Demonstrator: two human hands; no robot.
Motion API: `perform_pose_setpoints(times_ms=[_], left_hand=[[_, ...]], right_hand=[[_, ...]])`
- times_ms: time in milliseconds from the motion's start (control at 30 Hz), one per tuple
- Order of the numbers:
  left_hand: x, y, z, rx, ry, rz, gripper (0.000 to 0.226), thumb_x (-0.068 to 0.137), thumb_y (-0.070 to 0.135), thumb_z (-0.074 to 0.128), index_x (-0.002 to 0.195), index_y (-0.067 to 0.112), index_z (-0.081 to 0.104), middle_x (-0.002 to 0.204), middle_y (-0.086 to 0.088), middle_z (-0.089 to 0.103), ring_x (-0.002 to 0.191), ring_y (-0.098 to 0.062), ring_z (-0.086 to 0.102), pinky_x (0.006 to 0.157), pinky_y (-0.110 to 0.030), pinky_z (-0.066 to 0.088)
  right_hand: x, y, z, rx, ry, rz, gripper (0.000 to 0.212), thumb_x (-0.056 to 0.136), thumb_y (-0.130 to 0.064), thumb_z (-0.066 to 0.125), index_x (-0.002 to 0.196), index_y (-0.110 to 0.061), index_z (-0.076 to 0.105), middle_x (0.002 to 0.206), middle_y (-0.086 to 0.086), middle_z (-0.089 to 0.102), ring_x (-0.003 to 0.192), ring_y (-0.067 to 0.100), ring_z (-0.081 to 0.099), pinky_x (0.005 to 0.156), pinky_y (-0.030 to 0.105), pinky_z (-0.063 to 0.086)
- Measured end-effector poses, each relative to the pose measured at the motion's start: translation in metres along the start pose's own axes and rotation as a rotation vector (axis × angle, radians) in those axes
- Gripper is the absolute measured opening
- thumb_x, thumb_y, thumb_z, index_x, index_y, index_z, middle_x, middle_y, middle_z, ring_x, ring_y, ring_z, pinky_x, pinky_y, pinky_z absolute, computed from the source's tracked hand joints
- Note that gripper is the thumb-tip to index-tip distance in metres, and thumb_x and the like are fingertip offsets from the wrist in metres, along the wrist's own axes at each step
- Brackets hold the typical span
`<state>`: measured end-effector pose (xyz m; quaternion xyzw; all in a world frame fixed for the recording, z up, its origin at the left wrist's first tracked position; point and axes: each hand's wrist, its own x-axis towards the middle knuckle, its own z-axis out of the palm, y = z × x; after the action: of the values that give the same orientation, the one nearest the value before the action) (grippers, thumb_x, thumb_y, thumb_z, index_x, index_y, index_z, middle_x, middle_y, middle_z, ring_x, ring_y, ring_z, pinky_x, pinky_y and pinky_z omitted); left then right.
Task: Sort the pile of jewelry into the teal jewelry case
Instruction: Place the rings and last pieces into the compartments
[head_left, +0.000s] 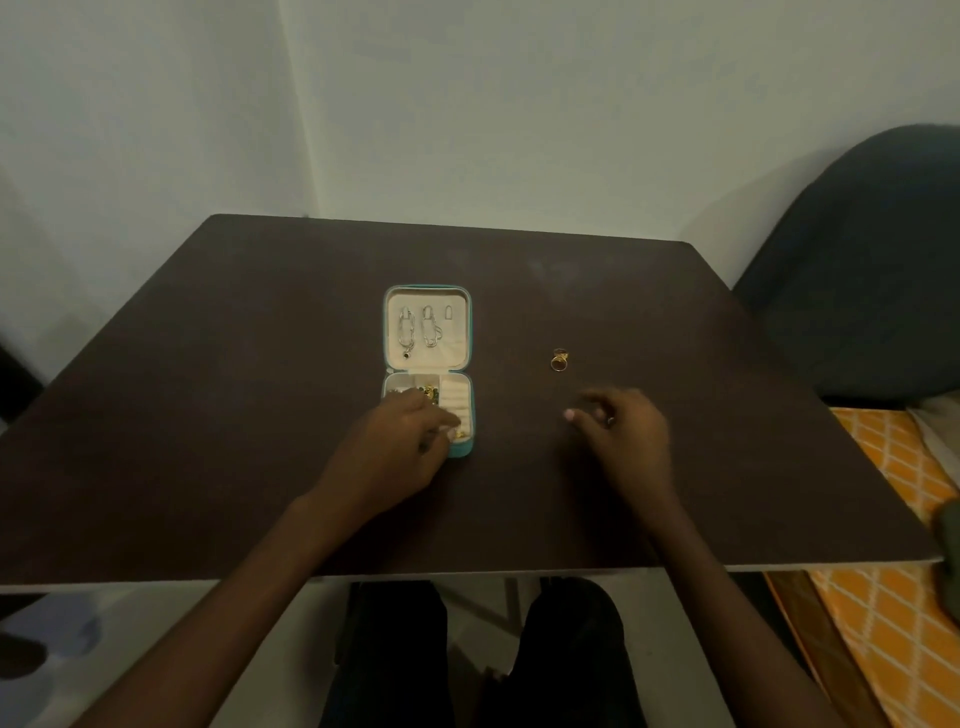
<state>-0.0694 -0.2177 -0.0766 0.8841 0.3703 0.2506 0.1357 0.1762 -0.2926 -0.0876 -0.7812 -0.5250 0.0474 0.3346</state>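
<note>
The teal jewelry case (470, 332) lies open in the middle of the dark table (260, 338). Its cream lid holds two silver chains (418, 328). Gold pieces (429, 392) sit in a compartment of the lower half. My left hand (402, 441) rests over the case's lower half, fingertips at the ring rolls, touching a small gold piece; whether it pinches it is unclear. My right hand (621, 426) hovers over the table right of the case, fingers loosely curled, a small ring-like item at its fingers. Two gold rings (559, 359) lie on the table beyond my right hand.
A dark blue chair back (862, 270) stands at the right of the table. An orange patterned cloth (893, 597) lies at the lower right. The wall is close behind the table's far edge. My legs show under the near edge.
</note>
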Motion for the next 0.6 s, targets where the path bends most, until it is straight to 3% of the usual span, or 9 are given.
perform_pose_setpoints(times_ms=[100,167,300,600], left_hand=[[0.001,0.0,0.001,0.041,-0.016,0.016,0.021,0.088,0.026,0.059,0.104,0.018,0.07,0.099,-0.002,0.063,0.093,-0.017,0.058,0.072,-0.027,0.046],[0.002,0.0,0.001,0.02,-0.01,0.005,0.022,0.089,0.025,0.058,0.106,0.017,0.069,0.1,-0.002,0.063,0.094,-0.017,0.057,0.076,-0.029,0.048],[0.002,0.001,-0.002,-0.057,0.033,-0.083,0.026,0.091,0.026,0.055,0.112,0.017,0.066,0.109,-0.001,0.062,0.099,-0.01,0.055,0.083,-0.023,0.044],[0.003,0.002,-0.011,-0.168,0.043,-0.137,0.023,0.089,0.024,0.059,0.109,0.016,0.068,0.107,-0.003,0.066,0.089,-0.002,0.054,0.073,-0.006,0.036]], right_hand=[[-0.004,0.028,-0.008,-0.133,0.085,0.151,0.044,0.083,-0.047,0.061,0.117,-0.018,0.059,0.11,0.004,0.056,0.097,0.018,0.055,0.078,0.037,0.052],[-0.004,0.033,-0.009,-0.185,0.073,0.165,0.039,0.084,-0.048,0.059,0.109,-0.017,0.062,0.107,0.006,0.057,0.095,0.019,0.055,0.075,0.037,0.051],[-0.001,0.038,-0.005,-0.199,0.054,0.092,0.021,0.089,-0.033,0.058,0.1,-0.017,0.066,0.099,0.005,0.062,0.089,0.016,0.055,0.069,0.03,0.047],[-0.004,-0.007,-0.001,0.085,0.019,-0.117,0.003,0.088,-0.019,0.061,0.086,-0.019,0.063,0.078,-0.005,0.063,0.071,0.007,0.058,0.065,0.023,0.047]])
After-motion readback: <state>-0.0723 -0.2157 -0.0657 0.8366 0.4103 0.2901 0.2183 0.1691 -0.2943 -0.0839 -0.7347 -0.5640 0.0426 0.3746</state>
